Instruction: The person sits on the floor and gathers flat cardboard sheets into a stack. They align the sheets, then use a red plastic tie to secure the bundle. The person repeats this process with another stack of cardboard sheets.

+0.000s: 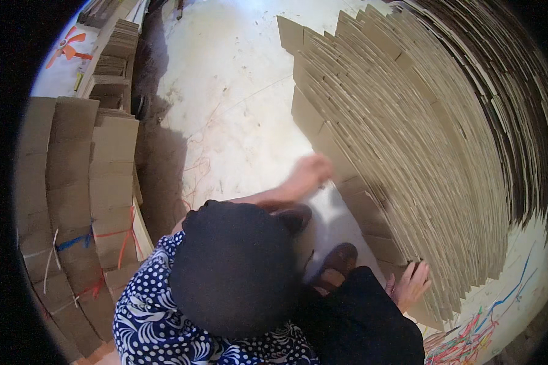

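My left hand point(313, 170), smeared by motion, is beside the near edge of a long row of flat brown cardboard sheets point(402, 121). Whether it holds anything is hidden by the blur. Farther right and nearer to me, my right hand point(411, 285) rests on the lower end of the same row, its fingers stretched across the sheet edges and the thumb apart. The sheets lean on one another in tight, overlapping layers that curve away to the far right.
Tied bundles of folded cardboard point(73, 182) stand at the left. Loose coloured cords point(469, 337) lie on the pale floor point(225, 91) at the lower right. An orange fan-shaped thing point(70, 47) shows at the far left. A brown shoe point(340, 258) is between the hands.
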Demonstrator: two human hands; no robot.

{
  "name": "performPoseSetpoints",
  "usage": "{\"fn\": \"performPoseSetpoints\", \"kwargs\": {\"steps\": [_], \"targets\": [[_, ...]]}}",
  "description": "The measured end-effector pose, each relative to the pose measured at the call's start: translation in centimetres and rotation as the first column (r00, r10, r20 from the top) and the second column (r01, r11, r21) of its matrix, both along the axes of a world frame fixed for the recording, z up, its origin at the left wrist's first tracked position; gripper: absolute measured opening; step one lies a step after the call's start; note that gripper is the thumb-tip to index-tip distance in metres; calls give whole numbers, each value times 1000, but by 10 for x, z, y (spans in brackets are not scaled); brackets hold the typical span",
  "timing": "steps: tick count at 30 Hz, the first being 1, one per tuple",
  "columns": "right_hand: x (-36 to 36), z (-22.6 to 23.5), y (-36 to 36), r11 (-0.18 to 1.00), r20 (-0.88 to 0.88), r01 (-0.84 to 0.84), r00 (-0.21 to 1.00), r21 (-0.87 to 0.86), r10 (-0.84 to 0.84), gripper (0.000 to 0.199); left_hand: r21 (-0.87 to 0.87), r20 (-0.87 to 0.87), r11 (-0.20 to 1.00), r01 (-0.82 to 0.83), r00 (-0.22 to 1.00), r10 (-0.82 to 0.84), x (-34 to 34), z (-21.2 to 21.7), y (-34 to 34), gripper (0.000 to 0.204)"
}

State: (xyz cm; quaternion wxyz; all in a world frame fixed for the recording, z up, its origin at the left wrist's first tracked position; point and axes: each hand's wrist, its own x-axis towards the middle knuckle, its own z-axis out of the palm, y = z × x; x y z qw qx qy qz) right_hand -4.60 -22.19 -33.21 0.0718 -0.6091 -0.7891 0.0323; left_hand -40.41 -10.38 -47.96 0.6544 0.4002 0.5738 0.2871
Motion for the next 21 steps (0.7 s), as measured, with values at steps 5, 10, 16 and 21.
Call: {"fn": "performPoseSetpoints", "kwargs": {"steps": [5, 10, 16, 21], "targets": [[12, -34, -32, 996, 121, 40, 991, 77, -49, 62, 496, -88, 745, -446, 828, 554, -76, 73, 73, 47], [15, -31, -37, 995, 71, -44, 997, 93, 37, 62, 553, 0, 759, -344, 911, 413, -94, 97, 98, 45], [-12, -6, -17, 992, 53, 86, 995, -92, -82, 71, 501, 188, 742, -447, 892, 410, -94, 92, 97, 27], [-30, 8, 1, 995, 146, -57, 988, 76, 45, 58, 443, 242, 761, -474, 880, 408, -105, 92, 87, 25]]}}
